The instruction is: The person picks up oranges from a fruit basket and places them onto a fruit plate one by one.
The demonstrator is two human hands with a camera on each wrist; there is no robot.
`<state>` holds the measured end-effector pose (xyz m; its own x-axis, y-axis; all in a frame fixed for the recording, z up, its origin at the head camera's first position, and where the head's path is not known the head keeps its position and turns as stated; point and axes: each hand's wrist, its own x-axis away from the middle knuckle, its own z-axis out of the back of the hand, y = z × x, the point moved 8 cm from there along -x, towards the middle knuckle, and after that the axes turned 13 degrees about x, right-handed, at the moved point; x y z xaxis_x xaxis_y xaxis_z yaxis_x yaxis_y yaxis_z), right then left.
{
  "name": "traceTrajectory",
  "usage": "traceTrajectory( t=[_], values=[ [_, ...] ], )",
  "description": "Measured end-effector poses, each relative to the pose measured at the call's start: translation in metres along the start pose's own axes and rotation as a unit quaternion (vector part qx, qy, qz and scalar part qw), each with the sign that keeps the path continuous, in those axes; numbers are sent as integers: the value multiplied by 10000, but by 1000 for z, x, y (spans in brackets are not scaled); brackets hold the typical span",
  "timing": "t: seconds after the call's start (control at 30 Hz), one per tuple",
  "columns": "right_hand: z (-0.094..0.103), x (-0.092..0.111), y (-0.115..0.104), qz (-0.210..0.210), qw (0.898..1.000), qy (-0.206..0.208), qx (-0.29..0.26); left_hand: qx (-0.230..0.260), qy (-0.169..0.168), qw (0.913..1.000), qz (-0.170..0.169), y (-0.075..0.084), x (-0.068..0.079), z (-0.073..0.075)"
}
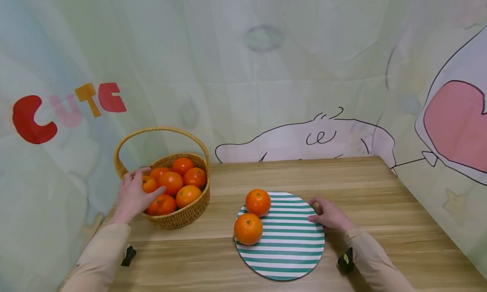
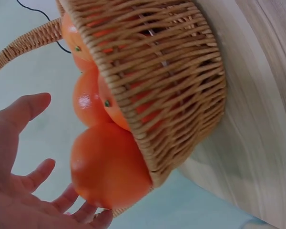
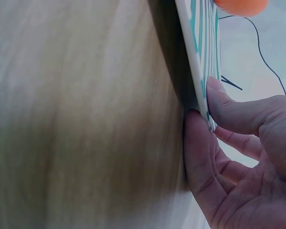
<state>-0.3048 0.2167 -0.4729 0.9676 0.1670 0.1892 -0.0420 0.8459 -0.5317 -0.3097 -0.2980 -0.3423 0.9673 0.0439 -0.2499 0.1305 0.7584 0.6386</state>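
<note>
My left hand (image 1: 133,195) is over the left side of a wicker basket (image 1: 179,220), its thumb and fingers spread around an orange (image 1: 149,184). In the left wrist view the fingertips reach the near orange (image 2: 109,164), while the thumb stands apart from it. Several other oranges (image 1: 170,182) fill the basket. My right hand (image 1: 330,214) pinches the right edge of a round plate (image 1: 293,241) with green and white stripes. The right wrist view has the thumb on the plate's top and a finger beneath its rim. Two oranges (image 1: 248,229) sit on the plate's left side.
The basket's tall arched handle (image 1: 163,129) rises above the fruit. Both stand on a wooden table (image 1: 198,258), whose back edge meets a printed curtain (image 1: 236,72). A dark device (image 1: 346,260) is at the right wrist, another (image 1: 128,255) at the left.
</note>
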Motion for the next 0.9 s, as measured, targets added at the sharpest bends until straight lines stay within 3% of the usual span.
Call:
traceTrajectory(
  t=[0.63,0.9],
  values=[
    [-1,-1,0,10,10000,-18,-1,-229,-141,9986,455,-28,-8,-3],
    [-1,-1,1,13,10000,-17,-6,-250,-2,9991,337,-28,-7,-5]
  ],
)
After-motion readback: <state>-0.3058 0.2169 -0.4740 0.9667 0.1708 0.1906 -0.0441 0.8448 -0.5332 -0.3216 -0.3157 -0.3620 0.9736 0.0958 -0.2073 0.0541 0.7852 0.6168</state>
